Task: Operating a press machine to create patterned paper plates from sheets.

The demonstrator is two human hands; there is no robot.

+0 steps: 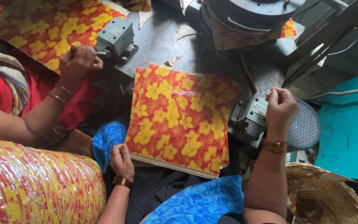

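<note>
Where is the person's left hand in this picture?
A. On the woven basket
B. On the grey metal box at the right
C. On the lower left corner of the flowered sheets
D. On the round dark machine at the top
C: the left hand rests at the lower left corner of the flowered sheets, while the right hand is raised by the grey metal box.

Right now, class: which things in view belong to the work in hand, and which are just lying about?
In the work:
- left hand at the stack of flowered sheets
- right hand over the grey metal block

Lying about:
- woven basket
- round perforated disc
- bundle of wrapped flowered plates
- another person's hand at a second grey block
</note>
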